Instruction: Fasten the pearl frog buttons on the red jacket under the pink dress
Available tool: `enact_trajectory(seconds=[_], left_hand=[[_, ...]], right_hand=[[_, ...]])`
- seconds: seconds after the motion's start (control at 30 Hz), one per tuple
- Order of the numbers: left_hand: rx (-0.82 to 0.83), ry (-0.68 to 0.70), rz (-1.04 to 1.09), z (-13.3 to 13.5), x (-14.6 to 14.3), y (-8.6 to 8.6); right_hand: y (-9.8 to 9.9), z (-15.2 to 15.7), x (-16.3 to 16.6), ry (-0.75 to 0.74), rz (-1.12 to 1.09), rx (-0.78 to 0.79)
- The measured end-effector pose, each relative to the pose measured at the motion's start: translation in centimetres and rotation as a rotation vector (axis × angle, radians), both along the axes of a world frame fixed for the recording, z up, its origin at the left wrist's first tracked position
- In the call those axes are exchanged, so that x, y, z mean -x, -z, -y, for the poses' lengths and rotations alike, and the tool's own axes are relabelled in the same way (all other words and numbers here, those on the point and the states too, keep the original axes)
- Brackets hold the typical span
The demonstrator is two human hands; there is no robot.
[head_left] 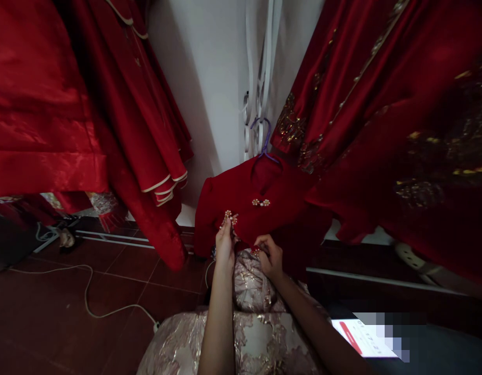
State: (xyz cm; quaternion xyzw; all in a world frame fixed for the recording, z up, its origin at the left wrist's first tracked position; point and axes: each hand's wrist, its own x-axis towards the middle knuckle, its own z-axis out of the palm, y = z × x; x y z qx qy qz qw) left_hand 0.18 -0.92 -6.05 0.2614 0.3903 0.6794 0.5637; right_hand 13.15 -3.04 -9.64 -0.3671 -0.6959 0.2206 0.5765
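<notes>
A small dark red velvet jacket point(244, 200) hangs on a purple hanger point(264, 140) in the middle of the view. Gold knot buttons point(261, 202) sit on its front. My left hand point(225, 242) pinches the jacket's front edge at a gold clasp point(228, 219). My right hand point(269, 255) is closed on the lower hem, at another small fastening. Under the jacket a pink and gold brocade skirt point(249, 317) spreads towards me.
Long red satin gowns point(108, 120) hang at the left, and red gowns with gold embroidery point(381, 130) at the right. A white wall point(213, 78) lies behind. A white cable point(88, 297) runs over the dark tiled floor. A red and white sheet point(362, 338) lies at lower right.
</notes>
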Motion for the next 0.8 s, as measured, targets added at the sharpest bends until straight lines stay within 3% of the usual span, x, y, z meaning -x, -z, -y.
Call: enact_trajectory(seconds=[0.07, 0.33, 0.5, 0.63, 0.8], left_hand=[[-0.03, 0.023, -0.015, -0.1, -0.1, -0.2], [-0.005, -0.116, -0.193, -0.8, 0.1, 0.8], [0.016, -0.09, -0.25, -0.3, 0.2, 0.5], [-0.117, -0.033, -0.498, -0.2, -0.4, -0.8], [-0.455, -0.074, -1.025, -1.5, -1.7, -4.6]], right_hand=[[0.0, 0.1, 0.0, -0.003, 0.033, -0.03], [-0.2, 0.0, 0.1, 0.021, 0.085, -0.019], [-0.1, 0.0, 0.2, 0.009, 0.099, -0.031], [0.0, -0.1, 0.1, 0.038, 0.073, -0.006], [0.0, -0.3, 0.0, 0.057, 0.057, 0.014]])
